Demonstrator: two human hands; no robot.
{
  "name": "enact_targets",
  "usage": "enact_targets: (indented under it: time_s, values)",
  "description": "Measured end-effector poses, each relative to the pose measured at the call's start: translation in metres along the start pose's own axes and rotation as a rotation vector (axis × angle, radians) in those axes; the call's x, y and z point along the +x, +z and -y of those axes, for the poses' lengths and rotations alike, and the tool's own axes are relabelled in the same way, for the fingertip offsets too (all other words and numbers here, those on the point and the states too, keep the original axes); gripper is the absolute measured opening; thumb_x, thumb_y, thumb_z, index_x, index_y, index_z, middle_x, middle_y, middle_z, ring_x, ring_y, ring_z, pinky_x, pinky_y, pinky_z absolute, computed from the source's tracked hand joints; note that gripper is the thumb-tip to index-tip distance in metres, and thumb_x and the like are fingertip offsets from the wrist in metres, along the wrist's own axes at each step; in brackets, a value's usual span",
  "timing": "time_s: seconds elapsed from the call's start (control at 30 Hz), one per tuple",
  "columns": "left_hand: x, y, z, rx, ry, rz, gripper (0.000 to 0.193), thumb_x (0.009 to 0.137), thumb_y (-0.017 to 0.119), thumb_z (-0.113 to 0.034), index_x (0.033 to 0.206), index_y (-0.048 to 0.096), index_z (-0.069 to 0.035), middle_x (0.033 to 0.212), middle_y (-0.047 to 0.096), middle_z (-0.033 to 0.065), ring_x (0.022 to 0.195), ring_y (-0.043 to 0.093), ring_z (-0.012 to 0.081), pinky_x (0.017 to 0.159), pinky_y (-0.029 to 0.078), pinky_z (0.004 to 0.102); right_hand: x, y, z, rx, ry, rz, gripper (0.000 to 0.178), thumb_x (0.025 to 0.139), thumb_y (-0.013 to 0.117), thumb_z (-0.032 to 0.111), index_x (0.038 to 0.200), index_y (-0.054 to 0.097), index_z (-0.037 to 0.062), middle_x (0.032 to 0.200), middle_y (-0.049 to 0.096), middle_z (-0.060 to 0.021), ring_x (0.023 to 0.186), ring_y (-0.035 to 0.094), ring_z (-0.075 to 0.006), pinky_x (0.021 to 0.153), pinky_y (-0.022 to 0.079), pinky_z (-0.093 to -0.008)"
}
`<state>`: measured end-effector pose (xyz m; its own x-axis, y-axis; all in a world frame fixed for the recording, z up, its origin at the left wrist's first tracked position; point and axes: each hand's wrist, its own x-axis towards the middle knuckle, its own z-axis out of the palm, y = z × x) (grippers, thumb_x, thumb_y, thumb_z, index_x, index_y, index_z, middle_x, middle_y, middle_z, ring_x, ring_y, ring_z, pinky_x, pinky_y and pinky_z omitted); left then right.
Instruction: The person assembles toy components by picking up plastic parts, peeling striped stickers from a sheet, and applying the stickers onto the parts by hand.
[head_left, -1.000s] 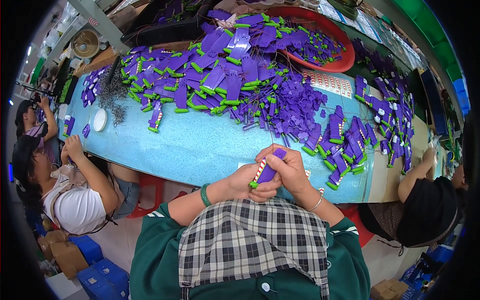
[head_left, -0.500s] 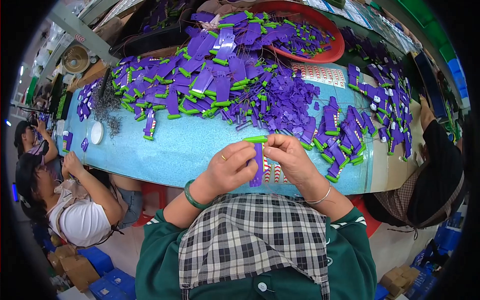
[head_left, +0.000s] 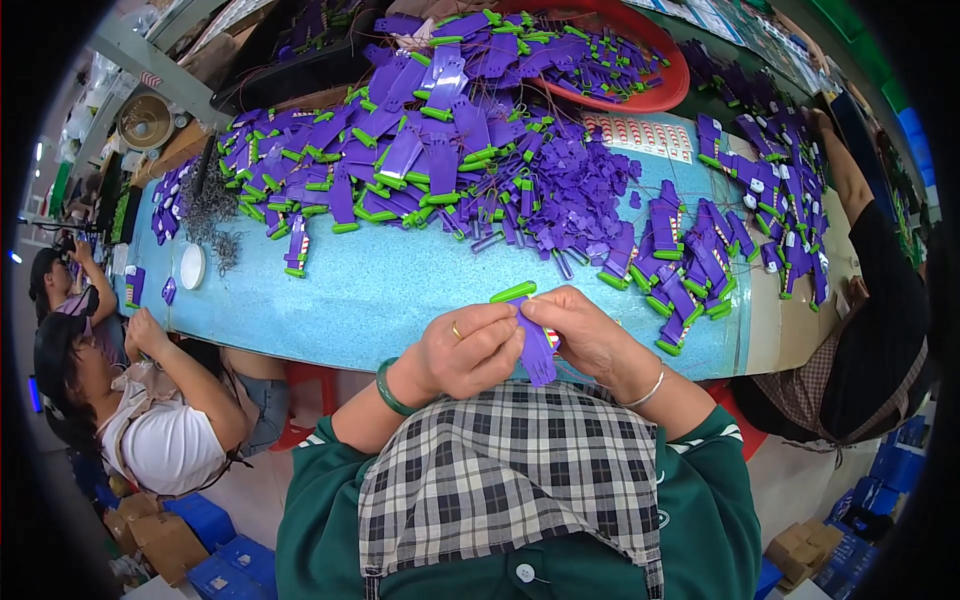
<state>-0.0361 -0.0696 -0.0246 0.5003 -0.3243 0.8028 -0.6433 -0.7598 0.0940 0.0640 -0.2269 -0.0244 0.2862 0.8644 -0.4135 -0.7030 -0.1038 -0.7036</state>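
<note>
Close to the table's near edge, a purple plastic piece (head_left: pixel 537 358) with a bright green end bar (head_left: pixel 514 291) is held between my two hands. My left hand (head_left: pixel 470 345) pinches its left side just below the green bar, fingers curled. My right hand (head_left: pixel 592 335) grips its right side with thumb and bent fingers. The piece slants, green end up and away from me, its purple end toward my checked apron. A bit of red-and-white striped marking shows beside my right fingers. My palms hide part of the piece.
Beyond my hands lies a large heap of similar purple and green pieces (head_left: pixel 400 160), with a smaller pile (head_left: pixel 685 265) to the right. A red basin (head_left: pixel 672 85), striped sticker sheet (head_left: pixel 640 137) and white round lid (head_left: pixel 193 266) also sit there. Co-workers sit at both sides.
The held piece has tilted from nearly upright to a slant, its purple end swinging right. My right hand has moved slightly down and right, covering most of the stickers near the edge.
</note>
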Motion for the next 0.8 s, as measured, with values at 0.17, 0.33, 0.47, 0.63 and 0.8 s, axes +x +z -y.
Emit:
enact_targets:
  time_s: [0.17,0.33,0.47,0.63,0.8]
  values:
    - [-0.003,0.003,0.0,-0.023,-0.08,0.045,0.024,0.061,0.067,0.003,0.085,0.062,0.002,0.087,0.058,0.0107,0.082,0.062,0.0275,0.062,0.055,0.0315,-0.02,-0.018,-0.009,-0.117,0.039,0.156,0.03,0.09,0.054,0.025,0.07,0.064,0.0048,0.063,0.06,-0.0024,0.056,0.054,-0.0081,0.053,0.043,-0.0237]
    - [-0.01,0.025,-0.002,-0.207,-0.401,-0.138,0.02,0.064,0.067,0.009,0.081,0.06,-0.001,0.078,0.061,0.0097,0.076,0.062,0.0247,0.06,0.052,0.031,-0.028,-0.029,-0.009,-0.429,-0.403,-0.112,0.011,0.085,0.058,0.011,0.084,0.057,-0.0003,0.091,0.06,-0.0072,0.079,0.056,-0.0151,0.068,0.044,-0.0279]
    - [0.001,0.035,-0.005,-0.481,-0.689,0.04,0.014,0.072,0.068,0.003,0.084,0.06,0.0,0.077,0.06,0.0102,0.068,0.06,0.0209,0.058,0.048,0.0286,-0.016,-0.031,-0.015,-0.909,-0.753,-0.316,0.021,0.076,0.061,-0.004,0.096,0.057,0.0002,0.094,0.059,-0.0102,0.087,0.059,-0.0195,0.075,0.048,-0.0292]
    - [-0.001,0.043,0.033,0.099,-0.744,0.238,0.018,0.078,0.066,-0.012,0.089,0.058,-0.002,0.082,0.053,0.0097,0.066,0.059,0.0248,0.055,0.047,0.035,-0.009,-0.046,-0.026,-0.25,-0.56,-0.408,0.011,0.087,0.048,-0.002,0.098,0.051,-0.0026,0.092,0.05,-0.0029,0.085,0.054,-0.0114,0.076,0.056,-0.0282]
    - [-0.018,0.043,0.05,0.395,-0.789,0.445,0.016,0.076,0.065,-0.012,0.088,0.056,-0.004,0.083,0.051,0.0095,0.064,0.057,0.0277,0.054,0.048,0.0366,-0.009,-0.044,-0.023,-0.405,-0.63,-0.325,0.026,0.087,0.048,-0.003,0.112,0.054,-0.0002,0.098,0.046,-0.0024,0.089,0.052,-0.0101,0.077,0.055,-0.0287]
